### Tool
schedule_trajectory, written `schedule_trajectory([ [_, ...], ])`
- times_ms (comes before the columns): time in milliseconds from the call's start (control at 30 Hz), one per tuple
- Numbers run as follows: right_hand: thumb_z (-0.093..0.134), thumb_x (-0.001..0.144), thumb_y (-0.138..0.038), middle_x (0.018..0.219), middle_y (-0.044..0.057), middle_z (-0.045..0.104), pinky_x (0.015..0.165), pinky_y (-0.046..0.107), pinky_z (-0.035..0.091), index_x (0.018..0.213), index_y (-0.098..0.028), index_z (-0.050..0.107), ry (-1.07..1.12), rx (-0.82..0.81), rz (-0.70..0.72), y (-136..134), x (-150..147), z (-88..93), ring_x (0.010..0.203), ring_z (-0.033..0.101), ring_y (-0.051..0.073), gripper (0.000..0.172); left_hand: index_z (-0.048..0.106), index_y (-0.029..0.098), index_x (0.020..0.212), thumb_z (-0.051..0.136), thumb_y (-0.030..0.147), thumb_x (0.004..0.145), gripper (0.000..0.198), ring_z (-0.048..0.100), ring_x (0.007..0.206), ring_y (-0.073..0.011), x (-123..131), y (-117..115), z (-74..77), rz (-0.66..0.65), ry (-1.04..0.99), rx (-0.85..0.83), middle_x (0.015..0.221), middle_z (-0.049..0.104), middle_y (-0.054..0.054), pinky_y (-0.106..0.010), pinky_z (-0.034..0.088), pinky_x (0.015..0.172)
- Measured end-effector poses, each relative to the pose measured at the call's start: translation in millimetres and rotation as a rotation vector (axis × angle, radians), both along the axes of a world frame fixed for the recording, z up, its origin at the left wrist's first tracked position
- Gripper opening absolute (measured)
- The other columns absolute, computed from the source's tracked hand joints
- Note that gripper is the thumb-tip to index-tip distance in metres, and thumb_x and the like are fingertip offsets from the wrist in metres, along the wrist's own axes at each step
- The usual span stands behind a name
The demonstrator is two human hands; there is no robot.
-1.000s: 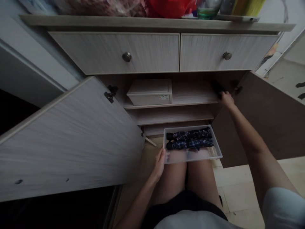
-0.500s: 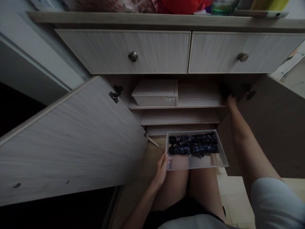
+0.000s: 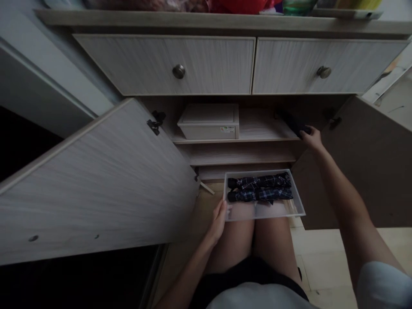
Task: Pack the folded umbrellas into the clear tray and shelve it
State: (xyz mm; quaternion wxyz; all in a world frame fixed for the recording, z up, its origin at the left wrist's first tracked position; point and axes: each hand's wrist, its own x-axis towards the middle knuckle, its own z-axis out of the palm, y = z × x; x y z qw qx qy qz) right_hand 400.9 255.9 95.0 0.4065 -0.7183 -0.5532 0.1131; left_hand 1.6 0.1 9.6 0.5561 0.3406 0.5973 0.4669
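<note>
1. Sitting in front of a pale wood-grain cabinet, the person is facing its open interior, with the left door and the right door both swinging outward.
2. The left hand is gripping the near left edge of a clear plastic tray, with its fingers curling closely around the rim.
3. The tray is resting on the person's thighs, and two folded plaid umbrellas are lying side by side across it.
4. The right hand is reaching into the cabinet at a shelf, its fingers closing firmly around the end of a dark slender object. The object is slanting above the shelf's right end, and the dim light is hiding what it is.
5. A white lidded box is sitting on that shelf, well left of the right hand.
</note>
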Motion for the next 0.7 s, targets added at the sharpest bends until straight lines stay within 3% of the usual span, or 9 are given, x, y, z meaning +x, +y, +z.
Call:
schedule_trajectory([
  [267, 0.063, 0.085, -0.051, 0.119, 0.012, 0.068, 0.094, 0.047, 0.055, 0.125, -0.021, 0.064, 0.158, -0.047, 0.354, -117, -18, 32.4, 0.112, 0.064, 0.031, 0.050, 0.069, 0.016, 0.116, 0.067, 0.084, 0.063, 0.086, 0.071, 0.104, -0.0306, 1, -1, 5.5, -0.033, -0.001, 0.021, 0.109, 0.076, -0.013, -0.039, 0.055, 0.089],
  [433, 0.067, 0.081, -0.058, 0.121, 0.010, 0.069, 0.099, 0.046, 0.053, 0.123, -0.023, 0.067, 0.168, -0.179, 0.636, -187, -30, 40.8, 0.114, 0.064, 0.031, 0.055, 0.070, 0.015, 0.116, 0.066, 0.084, 0.065, 0.086, 0.071, 0.102, -0.0308, 2, -1, 4.2, -0.038, 0.011, 0.042, 0.116, 0.074, -0.015, -0.039, 0.056, 0.087],
  [567, 0.063, 0.088, -0.057, 0.125, 0.011, 0.068, 0.095, 0.041, 0.054, 0.128, -0.022, 0.065, 0.092, -0.328, 0.859, -214, -36, 39.9, 0.112, 0.064, 0.029, 0.053, 0.070, 0.016, 0.114, 0.069, 0.076, 0.070, 0.074, 0.071, 0.102, -0.0290, 4, -1, 3.8, -0.032, -0.013, 0.059, 0.119, 0.072, -0.013, -0.039, 0.056, 0.087],
  [700, 0.058, 0.093, -0.047, 0.127, 0.011, 0.065, 0.094, 0.039, 0.054, 0.132, -0.022, 0.063, -0.004, -0.376, 0.986, -219, -39, 32.7, 0.112, 0.063, 0.027, 0.046, 0.071, 0.018, 0.114, 0.067, 0.072, 0.075, 0.066, 0.061, 0.124, -0.0317, 5, -1, 6.0, -0.039, 0.008, 0.102, 0.125, 0.071, -0.011, -0.041, 0.051, 0.100],
])
